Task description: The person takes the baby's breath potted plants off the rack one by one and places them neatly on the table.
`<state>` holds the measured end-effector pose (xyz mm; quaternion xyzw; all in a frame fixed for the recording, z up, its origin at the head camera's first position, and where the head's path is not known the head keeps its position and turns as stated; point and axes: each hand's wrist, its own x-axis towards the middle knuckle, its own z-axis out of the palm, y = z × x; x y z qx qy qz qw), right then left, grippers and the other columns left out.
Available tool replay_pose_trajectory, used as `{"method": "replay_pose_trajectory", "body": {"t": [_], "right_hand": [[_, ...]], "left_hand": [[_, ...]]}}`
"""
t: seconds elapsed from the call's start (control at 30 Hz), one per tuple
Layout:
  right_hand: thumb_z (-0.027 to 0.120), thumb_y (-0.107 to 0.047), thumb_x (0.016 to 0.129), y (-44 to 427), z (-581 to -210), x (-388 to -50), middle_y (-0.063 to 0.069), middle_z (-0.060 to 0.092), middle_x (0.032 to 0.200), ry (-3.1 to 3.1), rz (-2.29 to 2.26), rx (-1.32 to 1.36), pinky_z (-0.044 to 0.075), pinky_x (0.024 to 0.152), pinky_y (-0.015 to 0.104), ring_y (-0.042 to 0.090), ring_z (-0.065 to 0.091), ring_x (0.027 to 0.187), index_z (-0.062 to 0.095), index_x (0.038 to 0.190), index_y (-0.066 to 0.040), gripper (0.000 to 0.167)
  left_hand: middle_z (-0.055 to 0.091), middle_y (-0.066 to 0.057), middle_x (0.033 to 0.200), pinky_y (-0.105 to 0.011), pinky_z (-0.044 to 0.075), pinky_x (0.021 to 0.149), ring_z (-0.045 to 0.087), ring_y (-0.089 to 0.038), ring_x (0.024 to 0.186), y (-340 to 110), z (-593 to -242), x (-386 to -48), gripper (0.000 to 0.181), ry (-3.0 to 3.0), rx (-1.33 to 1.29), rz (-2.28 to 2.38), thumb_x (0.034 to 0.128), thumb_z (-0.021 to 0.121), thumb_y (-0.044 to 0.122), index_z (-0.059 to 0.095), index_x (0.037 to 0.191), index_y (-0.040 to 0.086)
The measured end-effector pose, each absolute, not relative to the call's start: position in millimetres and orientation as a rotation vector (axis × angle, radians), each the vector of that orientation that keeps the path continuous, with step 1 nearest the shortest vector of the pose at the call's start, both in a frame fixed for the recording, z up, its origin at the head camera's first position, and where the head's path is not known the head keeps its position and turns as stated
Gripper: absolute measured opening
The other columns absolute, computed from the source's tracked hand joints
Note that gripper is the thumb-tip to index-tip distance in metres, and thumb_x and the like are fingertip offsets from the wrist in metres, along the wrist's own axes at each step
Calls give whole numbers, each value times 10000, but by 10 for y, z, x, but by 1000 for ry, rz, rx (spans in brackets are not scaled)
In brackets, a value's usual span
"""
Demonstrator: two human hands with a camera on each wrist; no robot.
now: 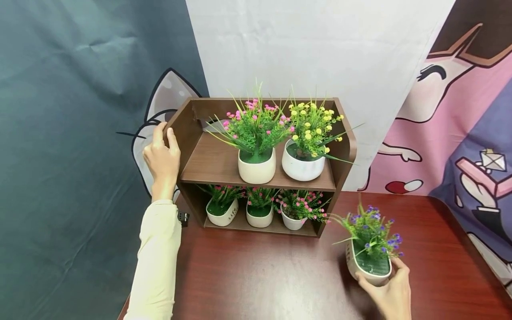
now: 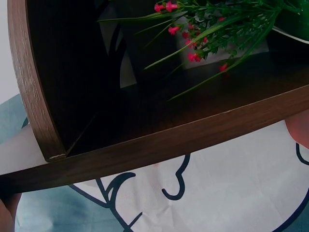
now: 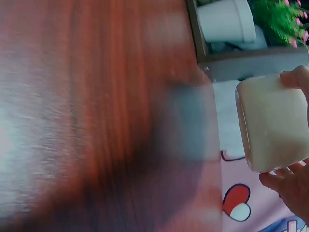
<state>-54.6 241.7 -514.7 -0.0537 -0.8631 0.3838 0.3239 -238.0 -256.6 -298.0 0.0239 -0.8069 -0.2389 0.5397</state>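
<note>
My left hand (image 1: 162,158) grips the left side panel of a brown two-tier wooden shelf (image 1: 216,153). In the left wrist view, the panel edge (image 2: 159,137) runs across the frame with a fingertip at either side. To the right of the shelf, my right hand (image 1: 390,291) holds a cream oval flowerpot (image 1: 351,262) with purple flowers, thumb and fingers on opposite sides of the pot. Its pale underside (image 3: 273,123) shows in the right wrist view, raised off the table. On the upper tier stand a pink-flowered pot (image 1: 257,166) and a yellow-flowered pot (image 1: 303,166).
The lower tier holds three pink-flowered pots: a left one (image 1: 222,214), a middle one (image 1: 260,218) and a right one (image 1: 294,220). A small black object (image 1: 183,218) sits by the shelf's left side. The reddish wooden table (image 1: 256,275) meets printed curtains (image 1: 320,49) behind.
</note>
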Motion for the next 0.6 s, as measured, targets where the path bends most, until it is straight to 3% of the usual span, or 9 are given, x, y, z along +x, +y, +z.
{"method": "replay_pose_trajectory", "body": {"t": [0.07, 0.13, 0.2, 0.37, 0.6], "right_hand": [[862, -15, 423, 2453, -5140, -584, 268, 481, 1122, -2287, 1000, -212, 315, 724, 192, 220, 461, 856, 361, 1198, 112, 931], [869, -30, 445, 2479, -5145, -637, 261, 487, 1128, -2315, 997, -260, 303, 685, 228, 201, 438, 811, 365, 1212, 101, 927], [872, -40, 460, 2490, -5164, -698, 239, 502, 1126, -2326, 1009, -276, 310, 690, 237, 203, 452, 817, 372, 1227, 88, 924], [868, -38, 489, 2492, -5211, -918, 256, 505, 1125, -2315, 1067, -233, 322, 742, 367, 359, 506, 908, 372, 1256, 74, 921], [872, -78, 544, 2433, -5334, -1322, 264, 504, 1163, -2331, 1144, -186, 344, 783, 458, 387, 509, 985, 366, 1271, 75, 899]], "left_hand": [[673, -211, 877, -489, 407, 576, 551, -441, 588, -2565, -2983, -2380, 357, -1922, 69, -570, 970, 462, 292, 624, 1137, 22], [676, -205, 890, -494, 408, 586, 551, -445, 595, -2563, -2986, -2382, 354, -1925, 83, -574, 968, 467, 296, 627, 1140, 30], [677, -200, 903, -500, 410, 598, 554, -448, 603, -2560, -2989, -2386, 349, -1926, 95, -580, 965, 474, 297, 630, 1141, 38], [677, -195, 927, -502, 414, 607, 562, -448, 614, -2547, -2996, -2391, 349, -1926, 109, -596, 962, 480, 299, 631, 1141, 42], [676, -199, 911, -500, 418, 607, 569, -448, 629, -2539, -2989, -2387, 341, -1921, 109, -598, 960, 490, 293, 634, 1133, 36]]}}
